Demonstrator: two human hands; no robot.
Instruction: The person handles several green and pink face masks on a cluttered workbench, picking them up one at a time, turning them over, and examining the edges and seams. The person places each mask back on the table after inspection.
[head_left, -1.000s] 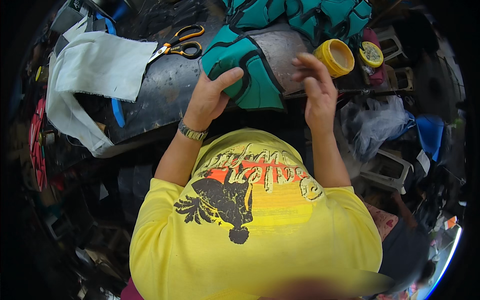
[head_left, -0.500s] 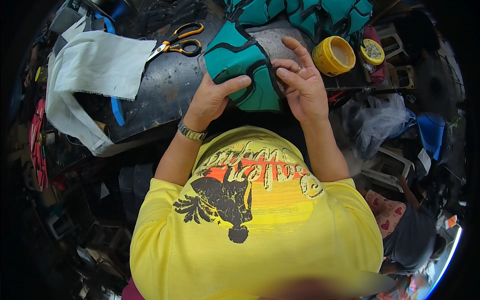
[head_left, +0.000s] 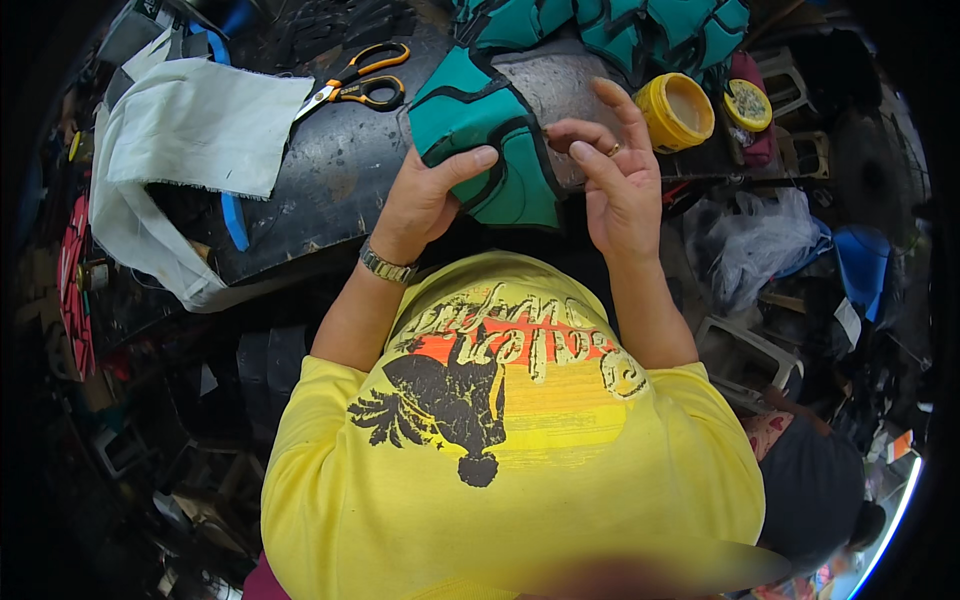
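Note:
A teal shoe-upper piece [head_left: 485, 125] with black trim is held over the table's near edge. My left hand [head_left: 430, 195] grips its lower left side, the thumb lying flat on top and the other fingers hidden underneath. Just right of the piece is my right hand [head_left: 620, 165], fingers apart and nothing visible in it. One of its fingertips is close to the black edge; whether they touch I cannot tell. Beyond that hand stands an open yellow tub [head_left: 676, 112] of tan paste.
Orange-and-black scissors [head_left: 362, 82] lie on the dark table [head_left: 310, 165], beside white cloth [head_left: 215, 125] draped over its edge. More teal pieces [head_left: 660, 40] are heaped at the back. A yellow lid [head_left: 747, 104] sits right of the tub. Another person [head_left: 810, 490] is at lower right.
My right hand has drawn slightly right, its thumb now farther from the piece's edge. The left hand keeps its hold. The person at lower right has shifted.

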